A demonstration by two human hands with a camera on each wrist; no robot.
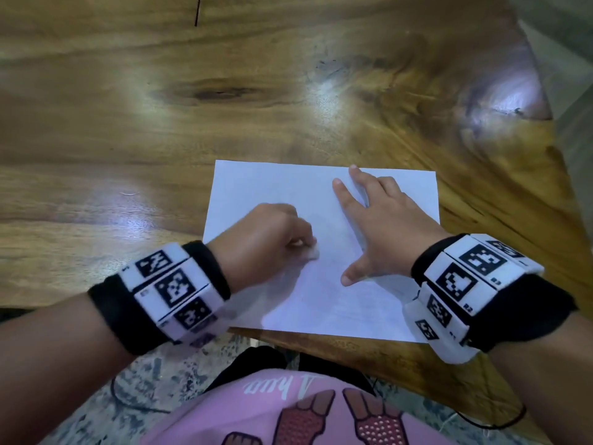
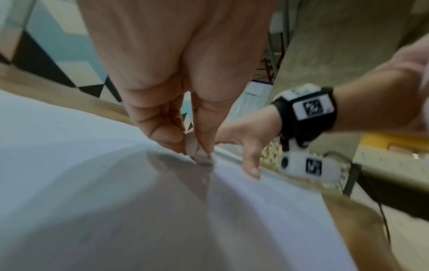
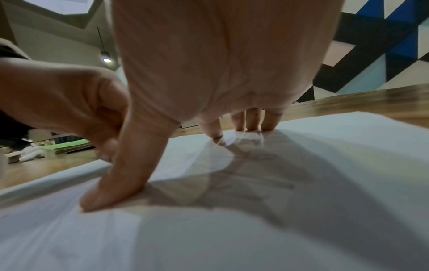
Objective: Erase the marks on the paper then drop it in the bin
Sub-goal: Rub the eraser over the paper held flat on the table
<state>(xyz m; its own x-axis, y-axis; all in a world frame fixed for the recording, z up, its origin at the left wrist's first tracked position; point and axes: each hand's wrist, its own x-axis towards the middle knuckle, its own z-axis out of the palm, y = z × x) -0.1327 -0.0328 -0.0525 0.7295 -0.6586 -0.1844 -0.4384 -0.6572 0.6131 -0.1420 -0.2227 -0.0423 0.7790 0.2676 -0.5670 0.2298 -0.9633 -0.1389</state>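
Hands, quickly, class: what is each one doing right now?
Left hand: closed, pinching a small eraser against the paper.
Right hand: open, fingers spread, pressing the paper flat.

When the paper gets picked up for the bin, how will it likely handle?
The paper is probably light and floppy: a single thin sheet lying flat on the table. It likely slides easily on that glossy wood, which may be why the right hand presses it down with spread fingers while the left hand rubs the eraser.
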